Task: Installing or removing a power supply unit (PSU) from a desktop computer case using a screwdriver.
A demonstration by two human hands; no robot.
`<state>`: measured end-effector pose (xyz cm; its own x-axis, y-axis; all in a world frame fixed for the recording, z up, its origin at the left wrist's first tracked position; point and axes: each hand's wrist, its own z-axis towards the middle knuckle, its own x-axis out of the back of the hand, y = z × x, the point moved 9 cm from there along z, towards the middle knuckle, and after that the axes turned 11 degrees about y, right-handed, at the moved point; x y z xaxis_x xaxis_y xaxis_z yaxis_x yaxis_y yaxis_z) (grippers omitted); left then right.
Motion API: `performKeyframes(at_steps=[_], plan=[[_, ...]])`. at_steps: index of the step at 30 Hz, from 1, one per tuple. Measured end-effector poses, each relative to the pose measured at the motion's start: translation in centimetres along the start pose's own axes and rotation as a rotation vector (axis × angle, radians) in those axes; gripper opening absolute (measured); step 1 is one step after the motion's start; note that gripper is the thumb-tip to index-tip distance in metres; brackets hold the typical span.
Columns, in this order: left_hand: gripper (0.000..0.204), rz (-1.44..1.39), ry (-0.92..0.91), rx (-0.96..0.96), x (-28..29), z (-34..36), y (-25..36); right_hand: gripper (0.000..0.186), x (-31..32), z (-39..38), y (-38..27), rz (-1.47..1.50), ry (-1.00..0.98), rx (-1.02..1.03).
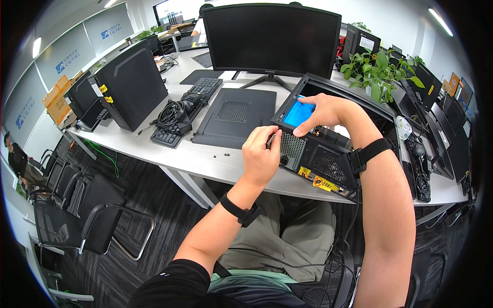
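Note:
An open black computer case (354, 92) lies on its side on the desk, its rear toward me. A power supply (297, 114) with a blue top and a grey perforated end sits in its left corner. My right hand (328, 114) arches over the power supply, thumb at its near edge and fingers on the blue face. At the unit's outer left corner, my left hand (261, 154) is closed in a pinch; a small dark thing shows between the fingertips, too hidden to name. Several small dark screws (226, 154) lie on the desk to the left.
The removed side panel (233, 115) lies left of the case. Beyond it are a keyboard (203, 88) with coiled black cables (177, 110) and an upright computer tower (131, 87). A monitor (272, 38) stands behind; a leafy plant (380, 72) is at the right.

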<state>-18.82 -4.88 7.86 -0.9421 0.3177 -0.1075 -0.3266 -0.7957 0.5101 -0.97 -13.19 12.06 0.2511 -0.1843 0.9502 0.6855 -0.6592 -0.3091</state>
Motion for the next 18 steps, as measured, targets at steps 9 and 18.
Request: performKeyframes(at_steps=[9,18], plan=[[0.008,-0.012,0.004,0.022,0.01,-0.19,-0.36,0.123,0.0,0.04,0.01,-0.012,0.008,0.008],[0.009,0.011,0.01,-0.01,0.13,-0.25,-0.35,0.125,-0.11,0.02,0.15,0.01,-0.006,-0.006]])
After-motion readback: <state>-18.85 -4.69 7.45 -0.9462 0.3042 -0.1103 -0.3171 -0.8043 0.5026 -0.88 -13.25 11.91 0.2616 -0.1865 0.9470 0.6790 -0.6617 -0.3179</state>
